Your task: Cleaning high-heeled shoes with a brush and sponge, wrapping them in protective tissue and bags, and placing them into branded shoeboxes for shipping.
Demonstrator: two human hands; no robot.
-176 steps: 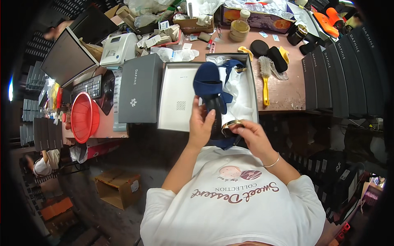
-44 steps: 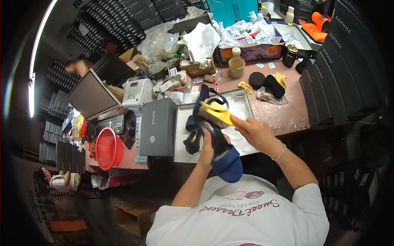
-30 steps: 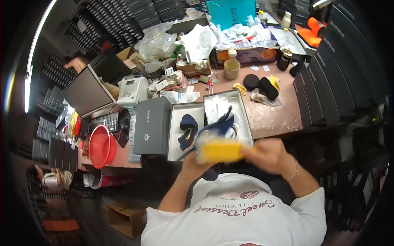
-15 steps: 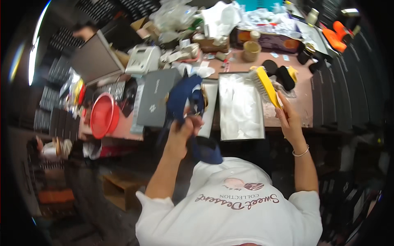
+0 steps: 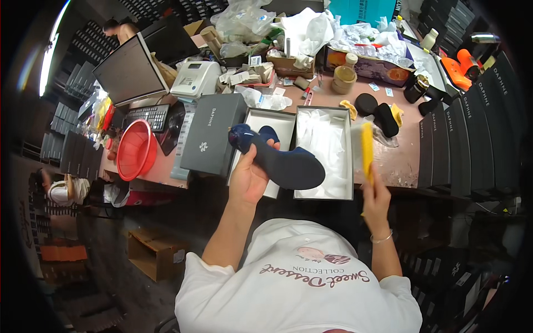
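My left hand [image 5: 248,176] is closed around a navy sandal [image 5: 297,169], tilted so that its dark sole faces me and its toe points right. More shiny navy material shows behind my fingers; whether it belongs to the same sandal I cannot tell. My right hand [image 5: 377,198] grips the handle of a yellow brush [image 5: 367,152], held upright and slightly blurred, with pale bristles on its left side. Beneath and between the hands lies an open shoebox [image 5: 351,166] lined with white tissue paper [image 5: 322,141]. A second shallow white tray or lid [image 5: 272,117] lies partly under the sandal.
Left of the boxes are a closed grey shoebox [image 5: 215,127], a red basin [image 5: 136,150], a keyboard [image 5: 145,117] and a monitor [image 5: 130,72]. Black round pads [image 5: 387,119] and a jar [image 5: 344,80] sit behind the brush. Stacked dark shoeboxes [image 5: 477,133] line the right. Another person [image 5: 69,190] is far left.
The sandal has been turned over, its sole now facing me and its toe pointing right. My right hand has come lower and leftward, and the brush now stands more upright.
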